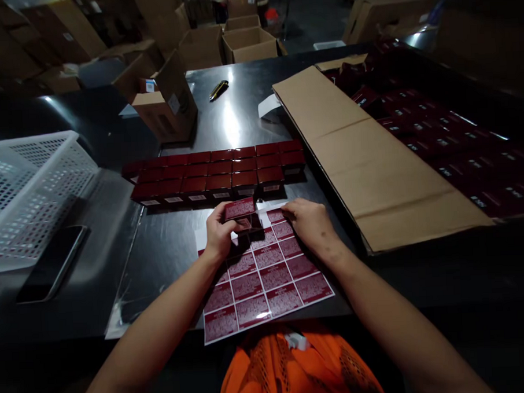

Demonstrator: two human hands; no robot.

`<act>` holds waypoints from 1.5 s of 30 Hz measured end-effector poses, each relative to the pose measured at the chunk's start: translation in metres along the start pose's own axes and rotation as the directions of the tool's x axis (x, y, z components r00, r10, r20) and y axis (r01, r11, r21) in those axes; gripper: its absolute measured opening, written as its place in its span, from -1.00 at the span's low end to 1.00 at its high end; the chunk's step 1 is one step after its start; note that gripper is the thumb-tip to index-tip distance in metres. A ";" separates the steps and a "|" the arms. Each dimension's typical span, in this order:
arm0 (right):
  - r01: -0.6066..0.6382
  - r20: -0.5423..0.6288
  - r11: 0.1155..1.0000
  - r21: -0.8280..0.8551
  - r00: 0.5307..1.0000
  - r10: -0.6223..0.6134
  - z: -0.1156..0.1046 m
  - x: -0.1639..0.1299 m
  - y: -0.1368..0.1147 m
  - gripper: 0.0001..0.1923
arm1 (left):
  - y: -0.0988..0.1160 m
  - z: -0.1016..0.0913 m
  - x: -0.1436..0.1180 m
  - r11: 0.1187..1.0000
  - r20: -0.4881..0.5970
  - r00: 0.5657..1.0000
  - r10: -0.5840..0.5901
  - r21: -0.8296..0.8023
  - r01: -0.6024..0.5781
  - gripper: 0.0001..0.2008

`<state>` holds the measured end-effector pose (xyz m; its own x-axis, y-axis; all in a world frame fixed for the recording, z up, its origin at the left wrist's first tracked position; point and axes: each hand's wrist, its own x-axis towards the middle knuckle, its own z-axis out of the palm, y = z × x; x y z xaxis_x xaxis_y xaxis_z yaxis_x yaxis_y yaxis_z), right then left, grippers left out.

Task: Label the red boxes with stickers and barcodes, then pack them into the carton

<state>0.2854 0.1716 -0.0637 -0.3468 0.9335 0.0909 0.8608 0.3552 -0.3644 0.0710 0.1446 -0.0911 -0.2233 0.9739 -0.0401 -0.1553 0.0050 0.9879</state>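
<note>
Small dark red box held over a sheet of dark red labels, both hands at work on a black table.

The small box (242,216) sits in the left hand (219,233), whose fingers curl around its near side and pinch it, a label face turned up. Just right of it, the right hand (309,223) lies palm down with fingers pressed together on the top edge of the label sheet (265,280), which spreads under both hands toward the person. Just beyond the hands, rows of matching red boxes (217,172) stand in a block. Farther right lies a flattened cardboard flap (364,151). Well to the left are a phone (52,263) and a white perforated basket (27,189).
</note>
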 end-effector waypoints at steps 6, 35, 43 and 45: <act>-0.046 0.101 0.987 -0.152 0.993 0.062 -0.009 -0.008 -0.019 -0.71 | 0.001 0.000 0.000 1.000 -0.022 1.000 0.013 -0.003 -0.013 -0.65; 0.262 -0.190 0.492 0.830 0.963 -0.192 -0.015 -0.013 -0.012 0.16 | 0.008 0.007 -0.014 0.975 0.376 0.900 0.222 -0.068 -0.212 -0.53; 0.333 -0.281 0.514 0.791 0.943 -0.178 -0.011 -0.019 -0.018 -0.01 | 0.033 -0.003 -0.018 0.675 0.449 0.772 0.450 0.394 -0.623 -0.31; 0.312 -0.255 0.511 0.801 0.950 -0.181 -0.013 -0.020 -0.018 -0.07 | 0.037 -0.002 -0.023 0.686 0.441 0.806 0.395 0.442 -0.578 -0.46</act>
<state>0.2818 0.1475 -0.0471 -0.3902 0.8349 0.3881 0.0338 0.4342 -0.9002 0.0684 0.1224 -0.0537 0.1831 0.8869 0.4241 0.4477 -0.4592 0.7672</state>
